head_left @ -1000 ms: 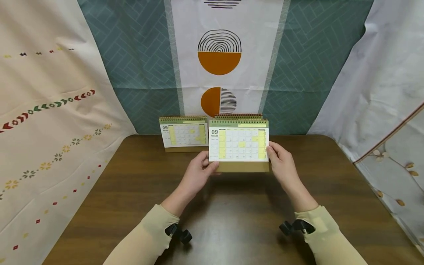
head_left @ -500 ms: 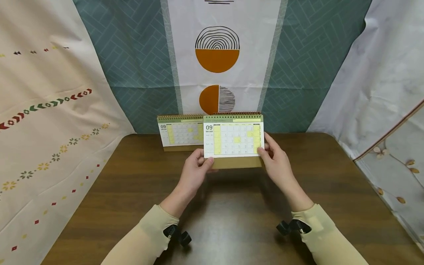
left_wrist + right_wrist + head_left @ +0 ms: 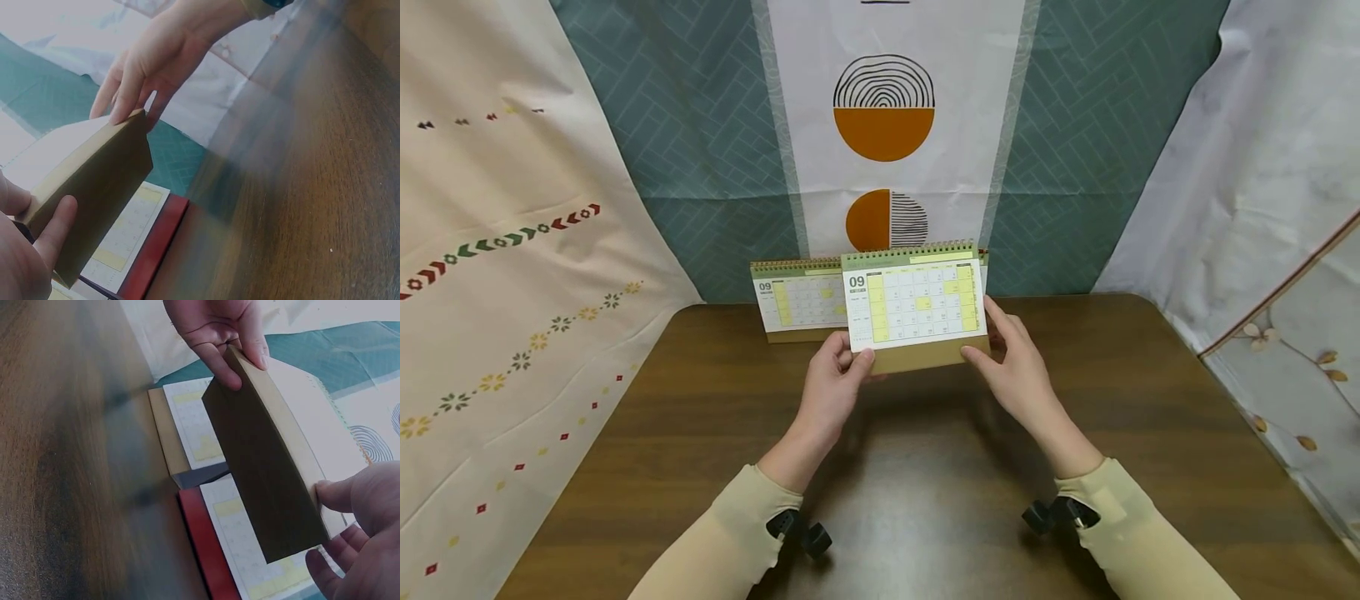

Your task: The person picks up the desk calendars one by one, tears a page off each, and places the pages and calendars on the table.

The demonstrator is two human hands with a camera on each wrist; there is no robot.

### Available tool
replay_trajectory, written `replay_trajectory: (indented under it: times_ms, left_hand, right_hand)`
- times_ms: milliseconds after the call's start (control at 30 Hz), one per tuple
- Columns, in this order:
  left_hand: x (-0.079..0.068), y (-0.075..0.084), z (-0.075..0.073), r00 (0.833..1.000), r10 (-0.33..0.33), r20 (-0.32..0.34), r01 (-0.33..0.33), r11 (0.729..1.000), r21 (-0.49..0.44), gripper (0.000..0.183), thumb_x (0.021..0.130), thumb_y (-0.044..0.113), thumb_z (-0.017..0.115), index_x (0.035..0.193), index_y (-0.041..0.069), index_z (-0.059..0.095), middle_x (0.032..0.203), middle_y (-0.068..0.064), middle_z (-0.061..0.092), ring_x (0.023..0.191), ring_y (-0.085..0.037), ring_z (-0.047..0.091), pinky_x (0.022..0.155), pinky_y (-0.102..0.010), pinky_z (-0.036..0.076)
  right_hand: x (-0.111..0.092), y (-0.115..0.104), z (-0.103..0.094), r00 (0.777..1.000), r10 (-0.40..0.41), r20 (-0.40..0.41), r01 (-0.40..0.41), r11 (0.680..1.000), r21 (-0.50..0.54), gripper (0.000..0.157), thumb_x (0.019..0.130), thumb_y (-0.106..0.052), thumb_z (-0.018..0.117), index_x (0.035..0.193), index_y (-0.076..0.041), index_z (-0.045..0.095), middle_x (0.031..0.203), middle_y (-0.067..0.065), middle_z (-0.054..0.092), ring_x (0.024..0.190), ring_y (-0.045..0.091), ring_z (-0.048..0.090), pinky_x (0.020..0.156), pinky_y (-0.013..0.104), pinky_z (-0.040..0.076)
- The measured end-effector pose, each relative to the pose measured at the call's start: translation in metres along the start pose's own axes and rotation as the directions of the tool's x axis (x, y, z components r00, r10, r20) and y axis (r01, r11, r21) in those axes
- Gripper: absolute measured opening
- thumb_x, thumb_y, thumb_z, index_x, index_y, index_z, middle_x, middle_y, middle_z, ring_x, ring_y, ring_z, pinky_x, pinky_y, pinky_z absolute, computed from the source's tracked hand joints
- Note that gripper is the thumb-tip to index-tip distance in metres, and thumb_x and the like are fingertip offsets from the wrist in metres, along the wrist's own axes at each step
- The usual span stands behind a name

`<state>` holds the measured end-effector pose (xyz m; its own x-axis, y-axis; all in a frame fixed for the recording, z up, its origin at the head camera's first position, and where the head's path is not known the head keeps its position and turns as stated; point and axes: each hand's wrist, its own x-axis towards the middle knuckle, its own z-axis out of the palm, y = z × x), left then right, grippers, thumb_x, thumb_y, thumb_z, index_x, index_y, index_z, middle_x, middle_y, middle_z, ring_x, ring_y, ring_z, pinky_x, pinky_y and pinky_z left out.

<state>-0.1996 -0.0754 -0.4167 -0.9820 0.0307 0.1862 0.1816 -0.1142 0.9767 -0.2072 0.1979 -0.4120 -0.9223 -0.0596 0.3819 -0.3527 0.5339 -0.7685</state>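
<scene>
A desk calendar (image 3: 916, 304) with a spiral top, a page marked 09 and a tan base is held up above the table, its right side a little higher than its left. My left hand (image 3: 829, 385) pinches its lower left corner, thumb in front and fingers beneath. At the lower right corner my right hand (image 3: 1021, 372) grips it between thumb and fingers. Behind it stands a similar tan-based calendar (image 3: 797, 307), partly covered. Next to that one, a red-based calendar (image 3: 206, 534) shows in the right wrist view; the held calendar hides most of it from the head view.
Both standing calendars are at the back of a brown wooden table (image 3: 925, 492). A green and white patterned cloth (image 3: 700, 167) hangs just behind the table's far edge. Pale printed cloths hang at the left (image 3: 512, 333) and right (image 3: 1262, 208).
Both hands have carried the held calendar left and slightly up, and its right side has tipped higher. It now overlaps more of the tan-based calendar behind. The head view has shifted slightly.
</scene>
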Motion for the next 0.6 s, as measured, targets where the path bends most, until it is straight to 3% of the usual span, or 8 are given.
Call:
replay_trajectory:
  times_ms: [400,600]
  left_hand:
    - [0.0003,-0.0032,-0.0001,1.000,-0.002,-0.008,0.001,1.000,-0.010,0.016,0.109,-0.005,0.063,0.125,-0.006,0.060,0.117,-0.026,0.078,0.099,-0.020,0.076,0.089,-0.045,0.065]
    - [-0.0004,-0.0042,0.0006,1.000,-0.002,-0.012,0.002,1.000,-0.006,0.016,0.109,-0.004,0.063,0.125,-0.006,0.060,0.115,-0.026,0.078,0.099,-0.021,0.077,0.089,-0.043,0.065]
  right_hand:
    - [0.0006,0.0009,0.0004,1.000,-0.021,-0.020,0.021,1.000,0.013,0.085,0.100,-0.003,0.082,0.172,-0.009,0.038,0.141,0.019,0.057,0.122,0.035,0.058,0.112,0.056,0.050]
    - [0.0012,0.0029,0.0012,0.997,-0.049,-0.060,0.050,0.998,0.026,0.083,0.099,-0.001,0.082,0.170,-0.009,0.041,0.144,0.018,0.056,0.118,0.030,0.059,0.106,0.053,0.054]
